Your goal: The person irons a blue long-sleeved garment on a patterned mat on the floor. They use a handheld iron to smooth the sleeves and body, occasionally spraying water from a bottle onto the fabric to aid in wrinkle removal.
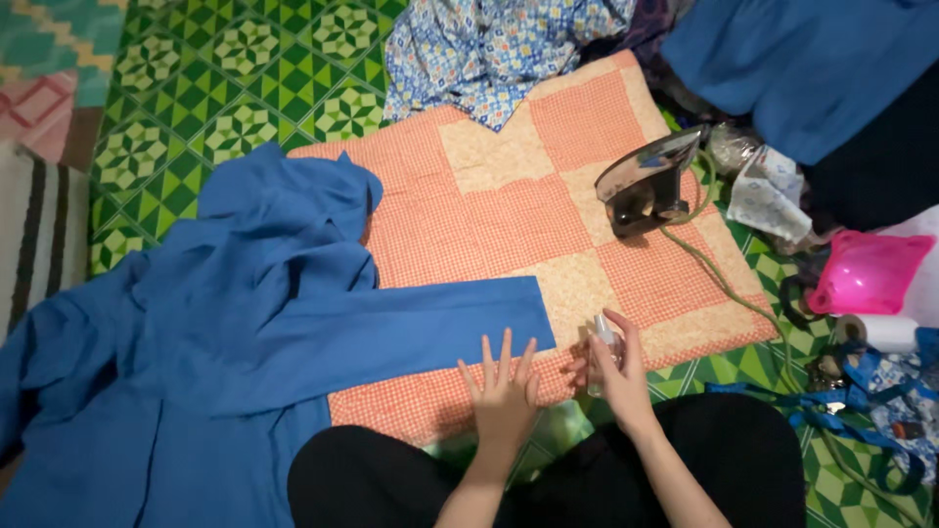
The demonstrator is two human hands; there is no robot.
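Green patterned floor matting [245,78] carries an orange checked pad [509,210]. On its near edge, the left hand [503,391] presses flat with fingers spread beside a blue garment [245,323]; the right hand [616,367] grips a small clear spray bottle [604,344] upright. An iron [648,183] stands farther right.

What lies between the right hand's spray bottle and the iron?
In the head view, only bare orange checked mat lies between the spray bottle in the right hand and the iron.

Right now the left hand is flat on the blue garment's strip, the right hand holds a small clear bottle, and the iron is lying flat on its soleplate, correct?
Not quite. The head view shows the iron standing on its heel, soleplate tilted up. Otherwise correct: left hand flat by the blue garment, right hand holding the small clear bottle.
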